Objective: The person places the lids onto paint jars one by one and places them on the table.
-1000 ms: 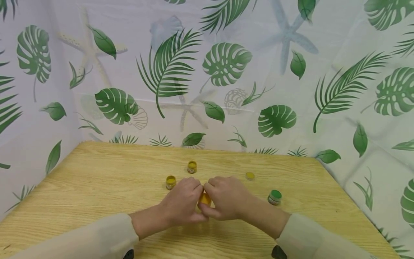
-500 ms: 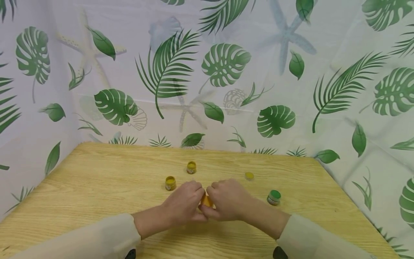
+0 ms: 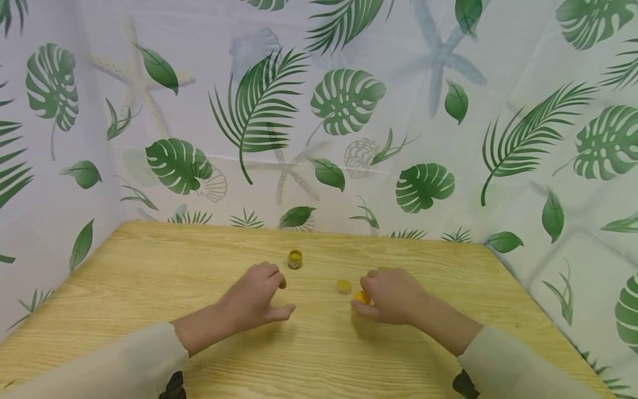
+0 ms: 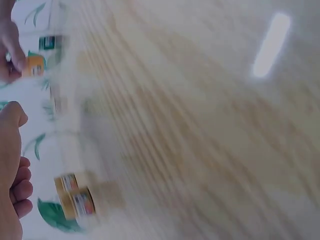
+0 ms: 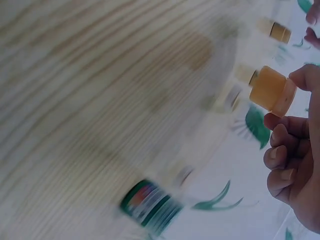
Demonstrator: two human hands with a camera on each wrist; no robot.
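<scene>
In the head view my right hand (image 3: pixel 394 296) pinches a small orange paint jar (image 3: pixel 361 298) between thumb and forefinger. The right wrist view shows this jar (image 5: pixel 267 90) tipped on its side in the grip, its wide end against the fingers. My left hand (image 3: pixel 253 295) is apart from it, over the table, thumb and fingers spread with nothing between them. Near it, in the left wrist view, stand two yellow paint jars (image 4: pixel 82 202). Between the hands a round yellow lid (image 3: pixel 344 286) lies on the table, just left of the orange jar.
One yellow jar (image 3: pixel 295 259) stands further back; the other is behind my left hand in the head view. A green paint jar (image 5: pixel 150 207) stands right of my right hand, hidden in the head view. The wooden table (image 3: pixel 189 249) ends at a leaf-print cloth (image 3: pixel 349 188).
My hands, together on the orange jar before, have parted. The left let go and moved left; the right carried the jar right. The yellow lid between them has come into sight.
</scene>
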